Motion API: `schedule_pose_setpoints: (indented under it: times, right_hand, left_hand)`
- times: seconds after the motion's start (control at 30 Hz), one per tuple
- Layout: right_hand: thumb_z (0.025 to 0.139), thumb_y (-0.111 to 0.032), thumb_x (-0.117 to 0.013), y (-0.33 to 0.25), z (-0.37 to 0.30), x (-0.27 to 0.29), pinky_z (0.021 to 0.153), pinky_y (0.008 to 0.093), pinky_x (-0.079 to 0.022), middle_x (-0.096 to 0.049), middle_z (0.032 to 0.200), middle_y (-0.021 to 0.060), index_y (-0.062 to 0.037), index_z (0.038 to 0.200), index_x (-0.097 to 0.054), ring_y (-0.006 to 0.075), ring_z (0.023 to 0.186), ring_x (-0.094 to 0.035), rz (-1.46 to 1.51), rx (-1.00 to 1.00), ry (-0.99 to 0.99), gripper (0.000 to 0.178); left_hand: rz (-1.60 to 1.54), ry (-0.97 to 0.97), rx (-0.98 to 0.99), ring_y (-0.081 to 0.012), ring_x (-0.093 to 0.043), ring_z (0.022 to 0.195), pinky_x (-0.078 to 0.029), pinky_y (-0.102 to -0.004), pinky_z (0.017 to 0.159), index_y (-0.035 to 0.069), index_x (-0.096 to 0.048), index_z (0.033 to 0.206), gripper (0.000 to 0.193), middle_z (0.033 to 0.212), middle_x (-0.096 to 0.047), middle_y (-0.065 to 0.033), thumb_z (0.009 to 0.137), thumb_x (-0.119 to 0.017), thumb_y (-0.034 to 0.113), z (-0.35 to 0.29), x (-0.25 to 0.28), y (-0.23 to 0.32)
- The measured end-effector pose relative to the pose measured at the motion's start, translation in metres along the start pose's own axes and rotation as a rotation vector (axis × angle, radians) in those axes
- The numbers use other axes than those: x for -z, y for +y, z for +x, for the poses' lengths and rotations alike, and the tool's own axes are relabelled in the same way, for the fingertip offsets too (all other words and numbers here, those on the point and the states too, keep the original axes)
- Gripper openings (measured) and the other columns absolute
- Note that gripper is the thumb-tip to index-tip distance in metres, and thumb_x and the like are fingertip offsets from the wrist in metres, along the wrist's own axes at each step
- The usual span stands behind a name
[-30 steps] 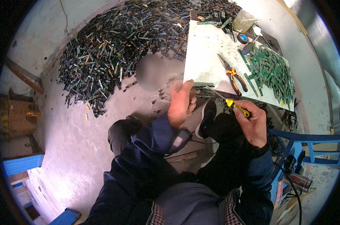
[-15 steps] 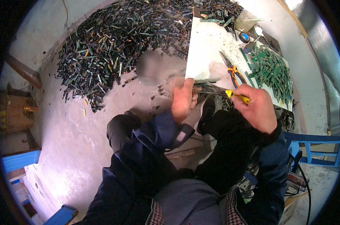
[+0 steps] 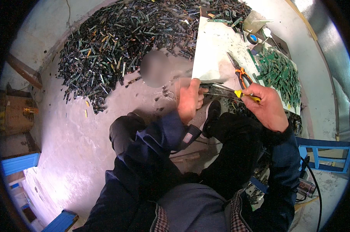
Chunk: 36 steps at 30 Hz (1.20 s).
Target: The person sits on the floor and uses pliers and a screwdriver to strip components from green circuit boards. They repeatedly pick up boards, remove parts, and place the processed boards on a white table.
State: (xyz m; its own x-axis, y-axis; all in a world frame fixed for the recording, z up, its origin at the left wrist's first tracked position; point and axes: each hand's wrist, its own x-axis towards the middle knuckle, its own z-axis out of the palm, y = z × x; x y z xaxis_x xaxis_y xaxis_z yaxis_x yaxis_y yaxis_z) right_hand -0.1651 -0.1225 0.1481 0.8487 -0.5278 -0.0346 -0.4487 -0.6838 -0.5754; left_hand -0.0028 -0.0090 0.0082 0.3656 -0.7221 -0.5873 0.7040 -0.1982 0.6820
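My right hand (image 3: 268,107) is closed on a hand tool with a yellow-and-black handle (image 3: 238,93). Its thin shaft points left toward my other hand; the tip is hard to make out. My left hand (image 3: 188,99) is closed on a dark narrow strip (image 3: 210,89) at the near edge of a white board (image 3: 213,50). The fingers hide the strip's left end. Just beyond my right hand, pliers with orange-and-black handles (image 3: 242,76) lie on the board. Right of them is a heap of green strips (image 3: 280,73).
A large pile of dark strips (image 3: 105,58) covers the floor at the far left. On the board's far right stand a blue-and-black tape roll (image 3: 252,38) and a translucent container (image 3: 254,22). A blue frame (image 3: 325,154) stands at right, near a black cable (image 3: 317,193).
My right hand has shifted slightly right and down, and the tool has moved with it. My left hand stays by the board's edge, nearly in place.
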Motion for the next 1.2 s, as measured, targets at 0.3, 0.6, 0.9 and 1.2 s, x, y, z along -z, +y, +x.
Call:
schedule_pose_setpoints:
  times: [0.3, 0.6, 0.9, 1.2]
  right_hand:
    - [0.079, -0.008, -0.063, 0.001, 0.003, 0.0, 0.055, 0.0292, -0.043, -0.057, 0.066, 0.0129, -0.0005, 0.081, -0.06, 0.0184, 0.057, -0.054, 0.071, 0.029, 0.008, 0.008]
    - [0.082, -0.006, -0.063, 0.006, -0.002, -0.017, 0.059, 0.021, -0.041, -0.059, 0.069, -0.0001, 0.002, 0.081, -0.061, 0.0038, 0.065, -0.049, 0.373, -0.149, 0.059, 0.008]
    - [0.08, -0.009, -0.064, -0.004, -0.019, -0.042, 0.052, 0.0296, -0.045, -0.057, 0.063, 0.0125, -0.0041, 0.083, -0.056, 0.0209, 0.055, -0.058, 0.064, -0.012, 0.197, 0.01]
    - [0.077, -0.013, -0.062, -0.048, -0.012, -0.046, 0.052, 0.0408, -0.045, -0.058, 0.064, 0.0147, -0.0074, 0.074, -0.053, 0.0334, 0.062, -0.059, -0.354, 0.019, 0.227, 0.011]
  left_hand:
    - [-0.098, 0.072, -0.15, -0.0056, -0.027, 0.044, -0.02, -0.0221, 0.038, 0.005, -0.051, 0.088, 0.037, 0.063, -0.042, 0.0016, 0.089, -0.046, 0.041, 0.026, 0.025, 0.033]
    - [0.027, 0.075, -0.137, -0.0056, -0.023, 0.042, -0.017, -0.0233, 0.038, 0.002, -0.052, 0.083, 0.041, 0.056, -0.031, 0.0051, 0.088, -0.045, 0.042, -0.015, -0.021, 0.023]
    - [0.166, -0.189, -0.68, -0.0053, -0.024, 0.041, -0.018, -0.0235, 0.036, 0.001, -0.051, 0.085, 0.043, 0.057, -0.04, 0.0021, 0.089, -0.044, 0.043, -0.02, -0.018, 0.014]
    - [0.441, -0.135, -0.706, -0.009, -0.046, 0.057, -0.038, -0.0228, 0.048, -0.003, -0.054, 0.111, 0.043, 0.088, -0.059, -0.0083, 0.096, -0.039, 0.035, 0.011, -0.004, -0.008]
